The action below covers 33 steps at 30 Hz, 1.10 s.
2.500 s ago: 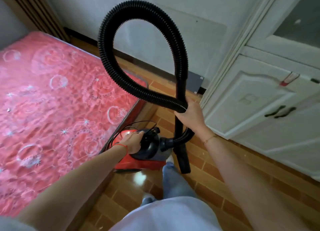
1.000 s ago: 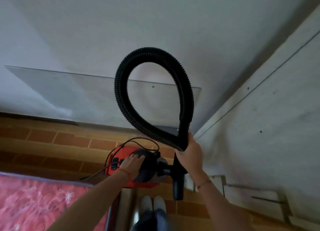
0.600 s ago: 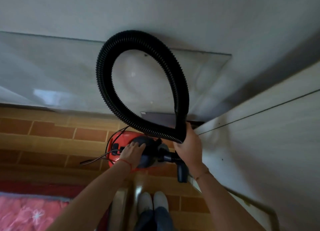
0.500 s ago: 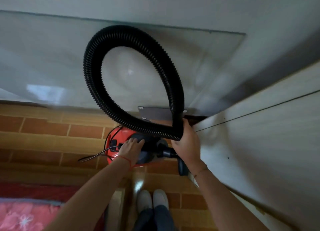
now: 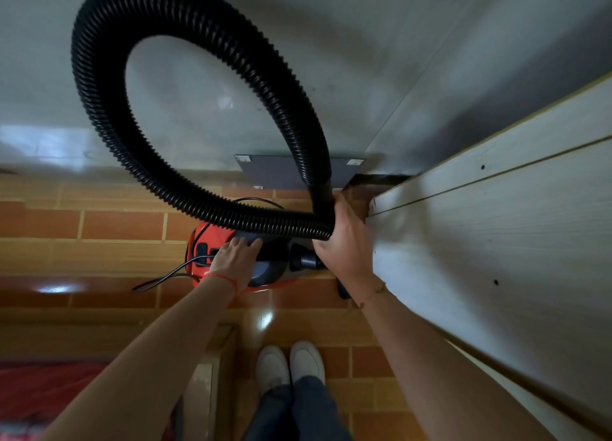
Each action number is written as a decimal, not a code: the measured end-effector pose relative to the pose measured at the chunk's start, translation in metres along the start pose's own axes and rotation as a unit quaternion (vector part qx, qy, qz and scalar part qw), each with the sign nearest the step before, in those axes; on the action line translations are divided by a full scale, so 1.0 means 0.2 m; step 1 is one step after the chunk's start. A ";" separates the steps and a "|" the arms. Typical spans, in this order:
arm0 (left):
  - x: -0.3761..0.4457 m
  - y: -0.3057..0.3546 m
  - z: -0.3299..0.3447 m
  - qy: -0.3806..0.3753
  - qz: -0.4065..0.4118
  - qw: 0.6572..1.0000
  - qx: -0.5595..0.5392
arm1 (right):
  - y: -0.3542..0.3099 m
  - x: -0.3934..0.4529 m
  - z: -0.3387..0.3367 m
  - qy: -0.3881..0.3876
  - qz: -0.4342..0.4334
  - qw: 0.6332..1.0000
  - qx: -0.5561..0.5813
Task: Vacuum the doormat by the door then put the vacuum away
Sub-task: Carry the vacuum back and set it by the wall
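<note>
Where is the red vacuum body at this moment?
In the head view, the red vacuum body sits low at the centre on the tiled floor, under the left hand, just left of the right hand gripping the black hose.

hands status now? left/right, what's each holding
Left hand: closed on the top of the red vacuum.
Right hand: closed around the looped black hose.

Red vacuum (image 5: 212, 238), black ribbed hose (image 5: 109, 122), brown-tiled floor (image 5: 99, 225).
</note>
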<state>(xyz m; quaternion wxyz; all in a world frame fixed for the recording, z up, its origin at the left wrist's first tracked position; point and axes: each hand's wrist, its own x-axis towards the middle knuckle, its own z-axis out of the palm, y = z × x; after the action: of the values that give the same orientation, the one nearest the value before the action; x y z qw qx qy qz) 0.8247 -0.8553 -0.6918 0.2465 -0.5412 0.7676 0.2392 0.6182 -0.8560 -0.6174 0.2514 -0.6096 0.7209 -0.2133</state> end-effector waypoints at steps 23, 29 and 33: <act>0.29 0.01 0.13 0.036 0.027 0.999 0.001 | 0.19 0.13 0.20 0.029 -0.027 0.998 -0.046; 0.28 0.06 0.14 0.053 0.028 0.998 0.003 | 0.23 0.13 0.22 0.018 -0.018 1.000 0.004; 0.25 0.08 0.16 0.070 0.028 0.997 0.004 | 0.23 0.10 0.23 0.002 -0.014 0.999 0.032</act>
<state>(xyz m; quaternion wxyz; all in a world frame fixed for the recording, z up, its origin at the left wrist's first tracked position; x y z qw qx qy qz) 0.7983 -0.8670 -0.7463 0.1877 -0.5342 0.7985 0.2044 0.6095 -0.8691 -0.6841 0.2663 -0.6113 0.7053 -0.2409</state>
